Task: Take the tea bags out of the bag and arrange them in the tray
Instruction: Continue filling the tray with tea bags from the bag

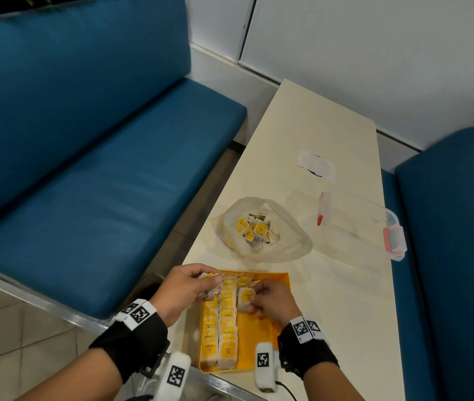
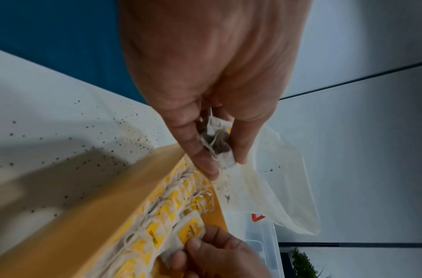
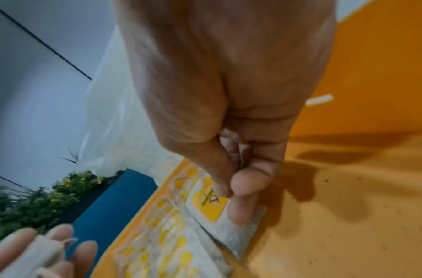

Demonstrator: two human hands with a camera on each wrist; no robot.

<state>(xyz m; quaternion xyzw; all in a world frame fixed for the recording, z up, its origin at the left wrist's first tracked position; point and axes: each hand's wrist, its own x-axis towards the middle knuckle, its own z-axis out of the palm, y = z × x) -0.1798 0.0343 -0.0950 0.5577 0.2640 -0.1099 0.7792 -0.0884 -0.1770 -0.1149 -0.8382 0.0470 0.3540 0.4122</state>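
I am pinching one tea bag in the right hand over the tray, beside two filled rows. The left hand is gripping another. Strings are risking snagging the rows. Farther off, the bag is holding more.

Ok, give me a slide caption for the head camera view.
Both hands hold paper tea bags over a half-filled yellow plastic tray; a translucent plastic bag of more waits beyond.

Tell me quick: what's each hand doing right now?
Left hand: pinching a tea bag above the tray.
Right hand: pinching another tea bag, over the tray.
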